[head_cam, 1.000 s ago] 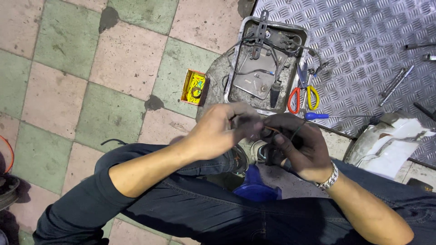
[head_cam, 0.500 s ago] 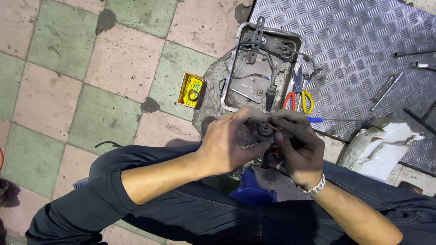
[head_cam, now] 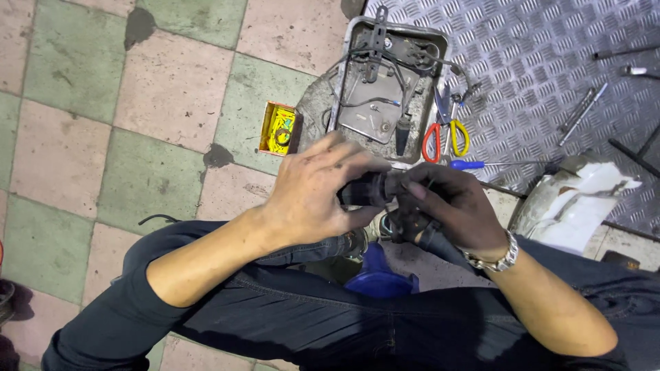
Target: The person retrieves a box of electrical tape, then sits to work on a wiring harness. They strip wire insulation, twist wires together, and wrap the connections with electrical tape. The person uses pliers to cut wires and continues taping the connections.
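My left hand (head_cam: 316, 192) and my right hand (head_cam: 450, 206) meet above my knees, both closed around one small black cylindrical part (head_cam: 368, 189) with dark cable hanging below it. The left hand's fingers wrap the part's left end; the right hand, greasy and with a metal watch (head_cam: 495, 257) on its wrist, pinches the other end. Most of the part is hidden by the fingers.
A grey metal tray (head_cam: 344, 82) with wires and a black tool lies ahead on the floor. Red and yellow handled scissors (head_cam: 445, 134), a blue screwdriver (head_cam: 471, 164) and wrenches (head_cam: 581, 113) lie on a checker plate. A yellow box (head_cam: 278, 128) sits on tiles. A blue object (head_cam: 378, 275) lies under my legs.
Both hands stayed joined on the black part and shifted slightly in the view; the fingers have changed their hold on it.
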